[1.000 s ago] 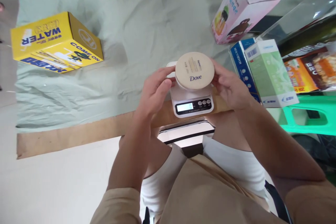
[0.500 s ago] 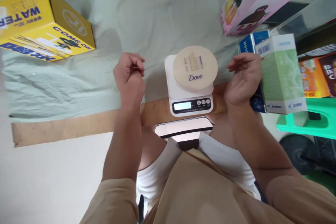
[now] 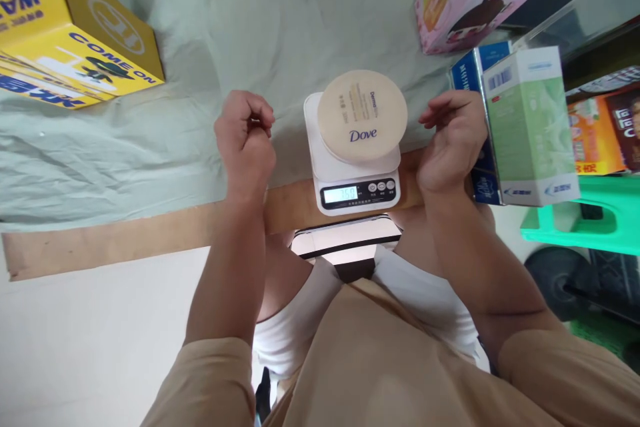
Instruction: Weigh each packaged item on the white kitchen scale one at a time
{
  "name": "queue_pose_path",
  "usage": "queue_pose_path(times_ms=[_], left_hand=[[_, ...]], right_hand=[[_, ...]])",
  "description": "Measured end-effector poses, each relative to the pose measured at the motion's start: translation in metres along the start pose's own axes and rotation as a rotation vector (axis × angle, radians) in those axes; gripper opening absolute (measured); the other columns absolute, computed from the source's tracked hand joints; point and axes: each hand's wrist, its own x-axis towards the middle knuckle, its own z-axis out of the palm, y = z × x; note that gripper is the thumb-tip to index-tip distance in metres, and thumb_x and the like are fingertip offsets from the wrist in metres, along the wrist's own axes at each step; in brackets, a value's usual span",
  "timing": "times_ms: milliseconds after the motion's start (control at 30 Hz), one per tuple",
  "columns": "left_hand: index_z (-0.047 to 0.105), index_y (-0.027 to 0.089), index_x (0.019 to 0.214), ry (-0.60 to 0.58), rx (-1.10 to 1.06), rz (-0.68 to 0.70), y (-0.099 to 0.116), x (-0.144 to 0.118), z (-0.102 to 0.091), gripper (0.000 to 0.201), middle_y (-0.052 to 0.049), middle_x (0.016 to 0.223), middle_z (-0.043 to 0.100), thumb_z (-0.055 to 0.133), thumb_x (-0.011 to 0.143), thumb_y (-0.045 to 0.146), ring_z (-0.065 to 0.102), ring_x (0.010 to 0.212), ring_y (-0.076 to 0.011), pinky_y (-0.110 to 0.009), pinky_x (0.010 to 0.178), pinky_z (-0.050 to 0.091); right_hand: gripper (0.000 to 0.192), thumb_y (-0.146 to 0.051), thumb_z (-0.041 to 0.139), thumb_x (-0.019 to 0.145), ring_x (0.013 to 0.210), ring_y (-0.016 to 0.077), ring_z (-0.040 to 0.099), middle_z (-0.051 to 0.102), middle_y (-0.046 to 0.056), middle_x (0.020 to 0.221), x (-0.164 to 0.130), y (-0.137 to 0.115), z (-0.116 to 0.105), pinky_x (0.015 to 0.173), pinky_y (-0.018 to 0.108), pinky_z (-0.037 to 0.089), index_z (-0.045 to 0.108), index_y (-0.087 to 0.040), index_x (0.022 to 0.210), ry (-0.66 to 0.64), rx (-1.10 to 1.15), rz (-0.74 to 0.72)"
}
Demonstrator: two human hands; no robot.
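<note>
Two hands: both empty and relaxed, one on each side of the scale, apart from it.
Left hand (image 3: 246,140): fingers loosely curled over the cloth (image 3: 280,33); whether it rests there, I cannot tell.
Right hand (image 3: 453,140): half open, fingers bent towards the tub, just beside the blue box (image 3: 486,177); contact is unclear.
Tub (image 3: 363,115): on the scale's plate, towards its back right, cream lid up, "Dove" in dark blue.
Scale (image 3: 327,172): white, smooth, rounded corners; display (image 3: 340,194) lit, its digits too blurred to read surely.
Desk (image 3: 110,240): bare brown strip along the near edge, creased grey-green cloth beyond.
Boxes: printed and straight-edged; yellow box (image 3: 110,33) on the left, pink box (image 3: 480,7) and green box (image 3: 530,127) on the right.
</note>
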Motion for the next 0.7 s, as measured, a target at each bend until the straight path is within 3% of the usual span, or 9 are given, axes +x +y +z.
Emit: queue_pose_path(times_ms=[133, 267, 400, 500, 633, 700], left_hand=[[0.057, 0.021, 0.066, -0.024, -0.089, -0.144, 0.014, -0.001, 0.001, 0.047, 0.002, 0.054, 0.050, 0.060, 0.104, 0.047, 0.042, 0.050, -0.0076, -0.032, 0.049, 0.029], [0.063, 0.022, 0.072, -0.032, -0.024, -0.168, 0.024, -0.003, 0.003, 0.046, 0.002, 0.057, 0.057, 0.066, 0.101, 0.057, 0.050, 0.053, -0.0098, -0.031, 0.054, 0.039], [0.067, 0.020, 0.083, -0.071, 0.028, -0.193, 0.020, -0.004, 0.005, 0.045, 0.000, 0.070, 0.069, 0.070, 0.097, 0.063, 0.061, 0.062, -0.0106, -0.027, 0.063, 0.049], [0.069, 0.020, 0.092, -0.060, 0.007, -0.179, 0.015, -0.004, 0.006, 0.034, 0.000, 0.079, 0.072, 0.076, 0.094, 0.054, 0.066, 0.071, -0.0113, -0.026, 0.069, 0.054], [0.069, 0.023, 0.095, 0.004, 0.079, -0.140, 0.009, -0.004, 0.008, 0.016, 0.005, 0.068, 0.057, 0.081, 0.088, 0.032, 0.055, 0.064, -0.0095, -0.024, 0.065, 0.050], [0.072, 0.023, 0.102, 0.022, 0.082, -0.121, 0.006, -0.003, 0.009, 0.016, 0.003, 0.076, 0.063, 0.076, 0.087, 0.024, 0.060, 0.069, -0.0098, -0.024, 0.069, 0.054]], right_hand=[[0.044, -0.063, 0.044, 0.097, 0.086, 0.0234, 0.065, 0.065, 0.008, 0.092, 0.000, 0.002, 0.002, 0.078, 0.044, 0.057, 0.066, -0.025, 0.101, -0.002, -0.044, -0.021], [0.046, -0.066, 0.045, 0.098, 0.086, 0.0242, 0.066, 0.066, 0.009, 0.092, -0.001, 0.006, 0.003, 0.075, 0.044, 0.058, 0.067, -0.026, 0.101, -0.014, -0.077, -0.035], [0.048, -0.067, 0.040, 0.101, 0.089, 0.0263, 0.067, 0.067, 0.009, 0.095, -0.003, 0.011, 0.004, 0.079, 0.046, 0.061, 0.067, -0.027, 0.105, -0.036, -0.136, -0.054], [0.045, -0.063, 0.038, 0.102, 0.094, 0.0284, 0.068, 0.067, 0.009, 0.096, -0.004, 0.014, 0.004, 0.085, 0.048, 0.060, 0.067, -0.029, 0.108, -0.052, -0.152, -0.068], [0.038, -0.058, 0.043, 0.102, 0.092, 0.0275, 0.067, 0.067, 0.008, 0.097, -0.004, 0.013, 0.005, 0.083, 0.046, 0.058, 0.068, -0.031, 0.110, -0.059, -0.093, -0.086], [0.035, -0.057, 0.047, 0.102, 0.089, 0.0256, 0.065, 0.067, 0.007, 0.095, -0.003, 0.013, 0.006, 0.080, 0.044, 0.057, 0.068, -0.030, 0.109, -0.050, -0.048, -0.103]])
